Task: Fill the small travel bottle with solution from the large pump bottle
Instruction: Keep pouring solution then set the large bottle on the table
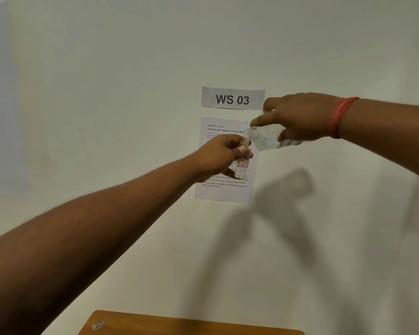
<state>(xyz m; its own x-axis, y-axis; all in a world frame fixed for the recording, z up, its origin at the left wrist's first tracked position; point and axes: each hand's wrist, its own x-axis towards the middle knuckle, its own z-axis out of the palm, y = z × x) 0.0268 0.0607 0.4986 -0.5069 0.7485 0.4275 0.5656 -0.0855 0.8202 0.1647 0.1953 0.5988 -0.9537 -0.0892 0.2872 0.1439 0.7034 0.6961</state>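
Note:
My left hand point(219, 154) grips a small clear travel bottle point(242, 165) near its neck and holds it upright in the air; a red-framed label reading "17B" shows on its side. My right hand point(298, 117) grips the large clear bottle point(266, 137), tipped almost level, with no cap or pump on it. Its threaded mouth points left and sits just above the small bottle's open top. Clear liquid lies in the large bottle's lower side. A little liquid shows at the small bottle's bottom.
Behind the hands, a white wall carries a "WS 03" sign point(232, 99) and a printed task sheet point(224, 189). A brown wooden table edge point(191, 325) shows at the bottom. A red thread band point(339, 117) circles my right wrist.

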